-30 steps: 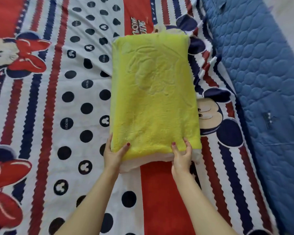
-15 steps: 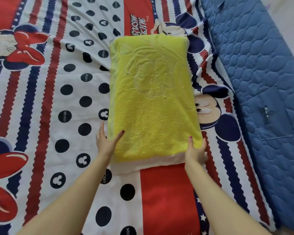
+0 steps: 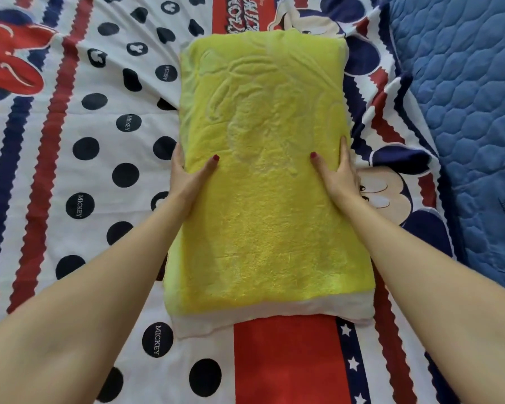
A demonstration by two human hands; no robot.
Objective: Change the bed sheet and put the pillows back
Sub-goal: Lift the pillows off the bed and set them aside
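A yellow towel-covered pillow [image 3: 268,185] with a pale pink lower edge lies lengthwise on the cartoon-print bed sheet [image 3: 56,147], which is white with black dots and red and navy stripes. My left hand [image 3: 187,179] lies against the pillow's left long edge, fingers straight along the side and thumb on top. My right hand [image 3: 337,176] mirrors it on the right long edge, thumb resting on the yellow top. Both hands press the pillow from the sides at about mid-length.
A blue quilted cover [image 3: 464,97] runs along the right side of the bed. The sheet bunches in folds [image 3: 391,91] between the pillow and the blue cover. Sheet spreads flat to the left and below the pillow.
Both hands have slid from the pillow's near end up along its long sides to mid-length. The view has moved closer, and the pillow sits nearer to me.
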